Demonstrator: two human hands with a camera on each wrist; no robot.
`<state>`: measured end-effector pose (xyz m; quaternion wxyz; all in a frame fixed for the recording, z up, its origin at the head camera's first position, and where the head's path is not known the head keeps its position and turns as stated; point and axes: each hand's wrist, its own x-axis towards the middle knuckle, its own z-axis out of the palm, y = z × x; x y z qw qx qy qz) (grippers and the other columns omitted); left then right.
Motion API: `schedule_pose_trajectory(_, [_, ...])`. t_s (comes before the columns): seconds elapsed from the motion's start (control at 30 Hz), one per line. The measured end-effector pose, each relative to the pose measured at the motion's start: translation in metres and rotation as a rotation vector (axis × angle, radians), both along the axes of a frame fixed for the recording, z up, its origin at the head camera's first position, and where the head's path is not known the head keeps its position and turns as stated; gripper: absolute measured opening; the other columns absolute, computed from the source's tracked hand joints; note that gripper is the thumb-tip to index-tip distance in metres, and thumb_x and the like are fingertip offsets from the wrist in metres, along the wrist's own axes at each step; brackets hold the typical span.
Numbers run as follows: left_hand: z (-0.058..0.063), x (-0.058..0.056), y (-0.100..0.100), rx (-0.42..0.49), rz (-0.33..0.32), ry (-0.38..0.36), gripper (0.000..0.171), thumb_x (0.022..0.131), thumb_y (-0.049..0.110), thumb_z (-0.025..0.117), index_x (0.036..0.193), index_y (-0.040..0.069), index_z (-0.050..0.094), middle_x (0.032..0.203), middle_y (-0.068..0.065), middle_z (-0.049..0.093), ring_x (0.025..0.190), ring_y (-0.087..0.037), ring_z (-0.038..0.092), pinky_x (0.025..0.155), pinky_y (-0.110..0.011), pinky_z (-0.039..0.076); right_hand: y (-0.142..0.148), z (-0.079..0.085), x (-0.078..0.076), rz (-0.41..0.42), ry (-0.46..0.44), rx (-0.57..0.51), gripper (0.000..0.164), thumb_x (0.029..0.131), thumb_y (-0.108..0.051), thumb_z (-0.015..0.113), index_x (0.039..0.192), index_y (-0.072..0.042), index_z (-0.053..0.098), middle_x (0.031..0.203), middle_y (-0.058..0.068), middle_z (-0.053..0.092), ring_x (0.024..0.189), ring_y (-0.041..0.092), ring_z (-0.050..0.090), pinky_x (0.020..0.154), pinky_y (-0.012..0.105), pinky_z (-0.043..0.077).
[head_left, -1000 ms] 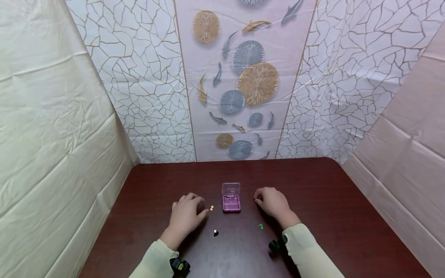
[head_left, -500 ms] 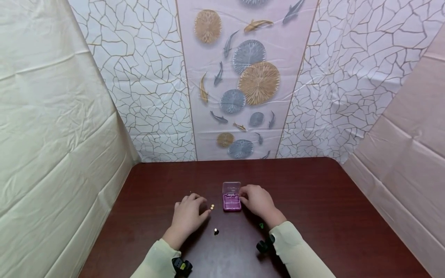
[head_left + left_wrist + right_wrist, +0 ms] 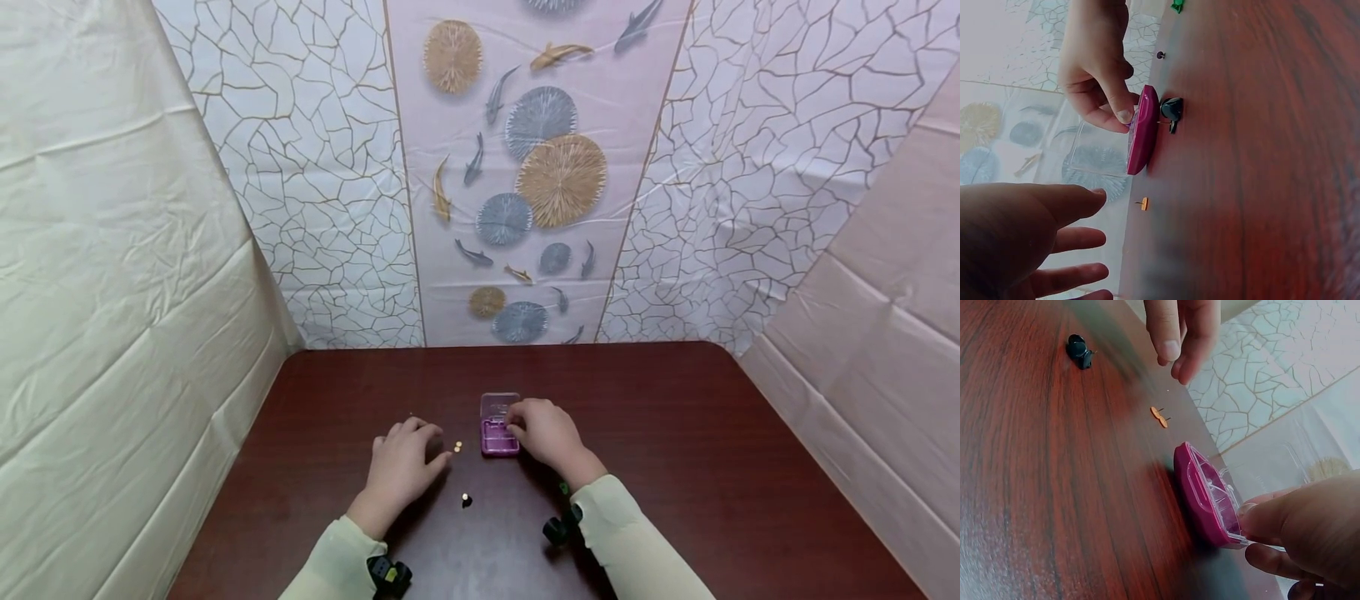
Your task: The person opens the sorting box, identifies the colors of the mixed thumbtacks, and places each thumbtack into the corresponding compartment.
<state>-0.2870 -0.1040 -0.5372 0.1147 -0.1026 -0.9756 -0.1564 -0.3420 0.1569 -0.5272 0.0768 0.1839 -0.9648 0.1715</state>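
Observation:
A small magenta case point(image 3: 500, 451) lies with its clear hinged lid point(image 3: 495, 403) raised, showing divided compartments. My right hand point(image 3: 551, 435) is over the case's right side. In the left wrist view its thumb and fingers pinch a tiny purple stud earring point(image 3: 1127, 125), mostly hidden by the fingertips, close over the compartments. My left hand point(image 3: 405, 465) is spread to the left of the case, fingers relaxed and holding nothing. Beside its thumb are two orange stud earrings point(image 3: 458, 447). Black stud earrings point(image 3: 1079, 353) lie nearer the front.
A green stud earring point(image 3: 564, 487) lies beside the right wrist, partly covered in the head view. A dark purple stud point(image 3: 1160, 55) rests on the table beyond the case. Patterned cloth point(image 3: 337, 167) hangs behind the dark red table point(image 3: 675, 400).
My right hand has moved left from the table to the case, and its fingertips now reach over the compartments. The left hand has stayed almost still beside the orange studs.

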Motion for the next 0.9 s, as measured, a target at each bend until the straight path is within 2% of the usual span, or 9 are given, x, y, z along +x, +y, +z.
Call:
schedule_pose_trajectory(0.27, [0.000, 0.001, -0.002, 0.003, 0.005, 0.001, 0.038, 0.082, 0.051, 0.071, 0.113, 0.027, 0.071, 0.114, -0.001, 0.065, 0.106, -0.025, 0.056, 0.079, -0.052, 0.043, 0.000, -0.002, 0.000, -0.008, -0.001, -0.004, 0.005, 0.084, -0.029, 0.076, 0.089, -0.028, 0.073, 0.088, -0.009, 0.069, 0.075, 0.007, 0.058, 0.067, 0.038, 0.055])
schedule_pose_trajectory(0.43, [-0.002, 0.000, -0.002, -0.005, 0.004, 0.006, 0.039, 0.083, 0.052, 0.071, 0.112, 0.027, 0.071, 0.114, 0.000, 0.065, 0.107, -0.025, 0.056, 0.079, -0.052, 0.043, 0.006, 0.000, 0.001, -0.021, -0.014, -0.023, 0.011, 0.085, -0.029, 0.075, 0.095, -0.026, 0.075, 0.094, -0.007, 0.070, 0.078, 0.008, 0.059, 0.070, 0.040, 0.056])
schedule_pose_trajectory(0.57, [-0.001, 0.000, -0.001, -0.002, 0.004, 0.004, 0.039, 0.082, 0.052, 0.071, 0.113, 0.027, 0.071, 0.114, 0.000, 0.065, 0.107, -0.025, 0.055, 0.080, -0.053, 0.043, 0.018, 0.005, 0.001, -0.038, -0.010, -0.032, 0.013, 0.085, -0.029, 0.075, 0.097, -0.025, 0.076, 0.096, -0.005, 0.070, 0.081, 0.011, 0.061, 0.073, 0.043, 0.057])
schedule_pose_trajectory(0.9, [-0.002, 0.001, 0.000, -0.002, 0.011, -0.011, 0.039, 0.082, 0.052, 0.071, 0.113, 0.029, 0.071, 0.116, 0.000, 0.065, 0.110, -0.025, 0.054, 0.082, -0.054, 0.044, 0.060, 0.013, -0.001, -0.057, -0.036, 0.048, 0.018, 0.086, -0.029, 0.073, 0.102, -0.021, 0.075, 0.101, 0.000, 0.069, 0.088, 0.018, 0.063, 0.075, 0.048, 0.056])
